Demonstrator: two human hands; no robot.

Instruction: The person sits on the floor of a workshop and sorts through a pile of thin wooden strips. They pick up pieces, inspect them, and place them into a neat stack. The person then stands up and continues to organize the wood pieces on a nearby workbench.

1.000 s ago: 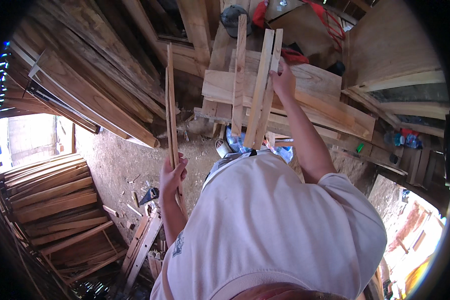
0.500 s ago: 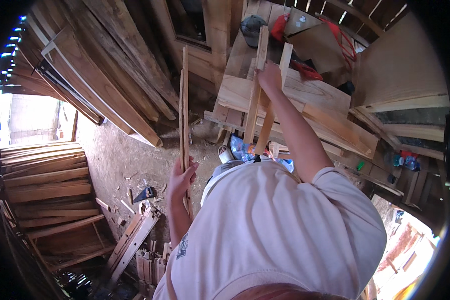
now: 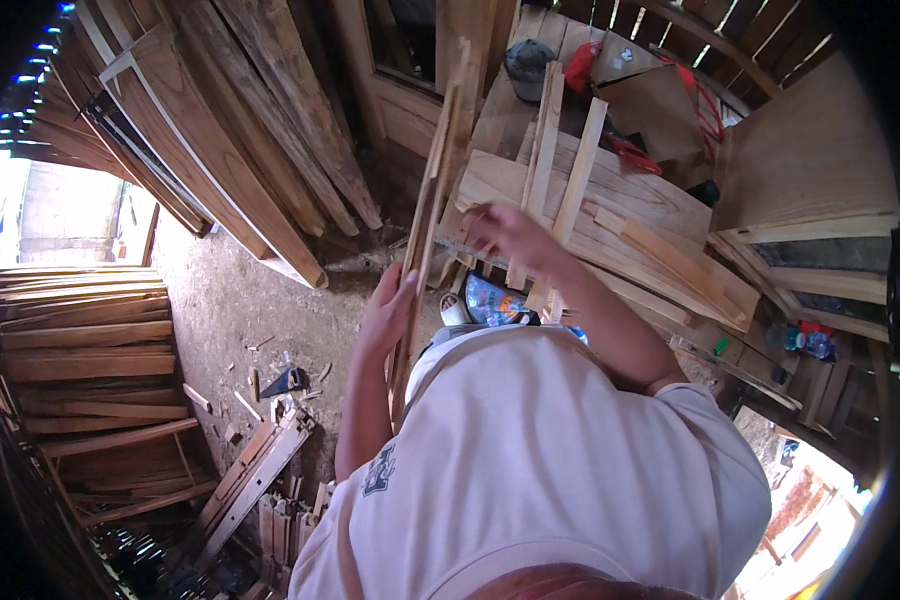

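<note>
Long thin wooden strips (image 3: 432,190) stand tilted in front of me, with my left hand (image 3: 392,305) wrapped round them low down. My right hand (image 3: 510,238) is in the air between these strips and the workbench, its fingers apart and slightly blurred, holding nothing. Just beyond it, two wooden slats (image 3: 579,172) lean side by side across the front of the wooden workbench (image 3: 490,180). The lower ends of the slats are partly hidden behind my right forearm.
Tall planks (image 3: 270,120) lean at the far left. Stacked boards (image 3: 90,345) fill the left side. A handsaw (image 3: 288,381) and offcuts lie on the dirt floor. On the bench are a cap (image 3: 530,68) and a loose wood piece (image 3: 675,262). A plastic bag (image 3: 492,300) sits below.
My right hand has let go of the slat on the bench and moved left, toward the strips. The strips in my left hand have tilted to the right at the top.
</note>
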